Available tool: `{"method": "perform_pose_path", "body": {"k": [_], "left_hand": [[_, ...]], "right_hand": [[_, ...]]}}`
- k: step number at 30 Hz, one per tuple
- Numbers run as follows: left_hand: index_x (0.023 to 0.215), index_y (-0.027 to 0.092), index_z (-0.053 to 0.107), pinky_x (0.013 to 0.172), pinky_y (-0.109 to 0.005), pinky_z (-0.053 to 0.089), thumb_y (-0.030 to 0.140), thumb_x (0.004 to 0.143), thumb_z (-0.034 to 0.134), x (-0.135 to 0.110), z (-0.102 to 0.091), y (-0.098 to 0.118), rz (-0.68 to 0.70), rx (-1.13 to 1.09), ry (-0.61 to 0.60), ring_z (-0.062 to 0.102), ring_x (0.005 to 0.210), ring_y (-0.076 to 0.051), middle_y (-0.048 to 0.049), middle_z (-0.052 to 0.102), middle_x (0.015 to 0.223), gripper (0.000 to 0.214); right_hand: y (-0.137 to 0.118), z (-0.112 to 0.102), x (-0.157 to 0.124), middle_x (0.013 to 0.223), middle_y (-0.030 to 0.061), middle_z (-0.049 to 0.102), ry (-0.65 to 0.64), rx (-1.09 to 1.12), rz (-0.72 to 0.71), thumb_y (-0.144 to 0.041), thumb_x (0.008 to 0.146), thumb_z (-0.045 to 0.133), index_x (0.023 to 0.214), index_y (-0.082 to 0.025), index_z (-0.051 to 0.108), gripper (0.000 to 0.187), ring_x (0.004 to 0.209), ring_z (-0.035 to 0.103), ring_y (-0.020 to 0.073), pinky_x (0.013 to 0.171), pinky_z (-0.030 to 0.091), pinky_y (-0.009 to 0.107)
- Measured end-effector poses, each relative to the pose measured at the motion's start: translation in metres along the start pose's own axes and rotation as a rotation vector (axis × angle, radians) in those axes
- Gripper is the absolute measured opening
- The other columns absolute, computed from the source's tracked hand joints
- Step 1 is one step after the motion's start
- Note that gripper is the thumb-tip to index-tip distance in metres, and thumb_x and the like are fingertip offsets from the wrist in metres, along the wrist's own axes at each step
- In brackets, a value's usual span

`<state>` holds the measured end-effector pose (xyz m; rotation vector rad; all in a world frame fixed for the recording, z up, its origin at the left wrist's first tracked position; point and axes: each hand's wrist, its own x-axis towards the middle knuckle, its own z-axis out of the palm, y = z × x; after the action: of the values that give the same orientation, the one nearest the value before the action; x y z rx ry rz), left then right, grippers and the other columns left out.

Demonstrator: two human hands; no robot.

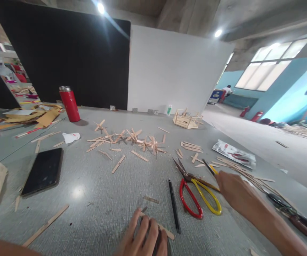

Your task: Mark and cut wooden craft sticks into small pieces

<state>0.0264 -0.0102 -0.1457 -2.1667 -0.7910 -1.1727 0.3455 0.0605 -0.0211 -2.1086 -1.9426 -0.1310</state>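
At the front edge, my left hand (146, 236) is closed over a wooden craft stick (166, 231), its fingers curled down onto the tabletop. Off to the right, my right hand (232, 188) is closed at the end of a slim yellow-and-black tool (210, 167); its exact kind is unclear. Between the hands lie a black pen (173, 204) and scissors (192, 192) with one red and one yellow handle, blades slightly apart. A short flat strip (151, 200) is just beyond my left fingertips.
Glued stick clusters (133, 136) and loose sticks spread across the table. Behind them stand a red flask (69, 105), a glue stick (169, 110) and a small stick frame (187, 121). A phone (43, 171) lies left; a white packet (235, 153) and black-handled tools (278, 201) lie right.
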Motion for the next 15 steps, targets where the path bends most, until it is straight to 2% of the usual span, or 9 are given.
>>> {"method": "perform_pose_path", "body": {"k": [1, 2, 3, 5, 8, 9, 12, 14, 15], "left_hand": [[0.092, 0.018, 0.065, 0.128, -0.049, 0.025, 0.007, 0.102, 0.032, 0.001, 0.002, 0.001, -0.041, 0.001, 0.096, 0.068, 0.083, -0.018, -0.0028, 0.069, 0.083, 0.036], [0.092, 0.018, 0.065, 0.127, -0.048, 0.027, 0.007, 0.102, 0.032, 0.002, 0.004, 0.001, -0.037, -0.005, 0.082, 0.068, 0.084, -0.018, -0.0032, 0.069, 0.084, 0.036], [0.099, 0.018, 0.066, 0.127, -0.048, 0.027, 0.009, 0.102, 0.038, 0.003, 0.005, 0.002, 0.011, -0.01, -0.015, 0.068, 0.088, -0.018, -0.0034, 0.07, 0.09, 0.03], [0.099, 0.017, 0.065, 0.125, -0.051, 0.029, 0.009, 0.1, 0.043, 0.002, 0.008, 0.003, 0.019, 0.011, 0.018, 0.067, 0.088, -0.019, -0.0027, 0.069, 0.089, 0.024], [0.098, 0.019, 0.066, 0.125, -0.05, 0.03, 0.011, 0.102, 0.04, -0.001, 0.007, 0.002, -0.055, -0.025, 0.102, 0.067, 0.089, -0.019, -0.0022, 0.068, 0.088, 0.028], [0.103, 0.02, 0.067, 0.125, -0.049, 0.03, 0.014, 0.103, 0.04, -0.002, 0.006, 0.002, -0.045, -0.048, 0.076, 0.067, 0.09, -0.019, -0.0015, 0.068, 0.09, 0.028], [0.127, 0.025, 0.065, 0.125, -0.047, 0.032, 0.023, 0.106, 0.048, -0.006, 0.001, -0.001, 0.035, -0.075, -0.102, 0.067, 0.099, -0.019, -0.0001, 0.069, 0.1, 0.027], [0.129, 0.026, 0.064, 0.123, -0.047, 0.035, 0.025, 0.105, 0.053, -0.007, -0.001, -0.003, 0.068, -0.106, -0.132, 0.067, 0.099, -0.018, 0.0002, 0.068, 0.101, 0.027], [0.128, 0.025, 0.065, 0.123, -0.048, 0.035, 0.025, 0.104, 0.055, -0.006, -0.002, -0.003, 0.079, -0.124, -0.126, 0.067, 0.098, -0.017, 0.0002, 0.068, 0.101, 0.025]], "right_hand": [[-0.008, -0.003, 0.001, 0.06, 0.0066, 0.058, -0.016, 0.072, -0.024, -0.038, 0.1, 0.039, 0.064, -0.026, 0.048, 0.038, 0.053, 0.057, 0.0226, 0.055, 0.044, 0.036], [-0.017, -0.006, 0.0, 0.064, 0.0059, 0.061, -0.043, 0.155, -0.05, -0.043, 0.103, 0.033, 0.072, -0.025, 0.051, 0.04, 0.058, 0.059, 0.0226, 0.059, 0.047, 0.036], [-0.027, -0.009, -0.001, 0.065, 0.0045, 0.062, -0.081, 0.24, -0.078, -0.05, 0.105, 0.029, 0.076, -0.025, 0.052, 0.044, 0.061, 0.061, 0.0217, 0.061, 0.05, 0.034], [-0.044, -0.012, -0.007, 0.062, 0.0001, 0.059, -0.141, 0.37, -0.1, -0.06, 0.106, 0.026, 0.086, -0.025, 0.054, 0.049, 0.058, 0.06, 0.0195, 0.056, 0.051, 0.031], [-0.063, -0.012, -0.021, 0.057, -0.0073, 0.052, -0.136, 0.72, -0.018, -0.066, 0.104, 0.036, 0.12, -0.029, 0.051, 0.042, 0.047, 0.052, 0.0162, 0.043, 0.043, 0.024], [-0.068, -0.012, -0.026, 0.059, -0.0079, 0.055, -0.128, 0.883, 0.011, -0.065, 0.103, 0.042, 0.124, -0.033, 0.048, 0.039, 0.046, 0.051, 0.0149, 0.042, 0.042, 0.022], [-0.078, -0.013, -0.037, 0.08, -0.0035, 0.071, -0.138, 1.296, 0.061, -0.059, 0.098, 0.062, 0.107, -0.033, 0.056, 0.028, 0.051, 0.054, 0.011, 0.044, 0.046, 0.018], [-0.082, -0.016, -0.041, 0.096, 0.0002, 0.075, -0.177, 1.466, 0.124, -0.054, 0.092, 0.071, 0.099, -0.03, 0.063, 0.026, 0.062, 0.065, 0.0132, 0.053, 0.055, 0.021], [-0.083, -0.018, -0.042, 0.099, 0.0015, 0.075, -0.197, 1.531, 0.161, -0.052, 0.09, 0.074, 0.101, -0.03, 0.067, 0.026, 0.069, 0.069, 0.0159, 0.06, 0.059, 0.024]]}}
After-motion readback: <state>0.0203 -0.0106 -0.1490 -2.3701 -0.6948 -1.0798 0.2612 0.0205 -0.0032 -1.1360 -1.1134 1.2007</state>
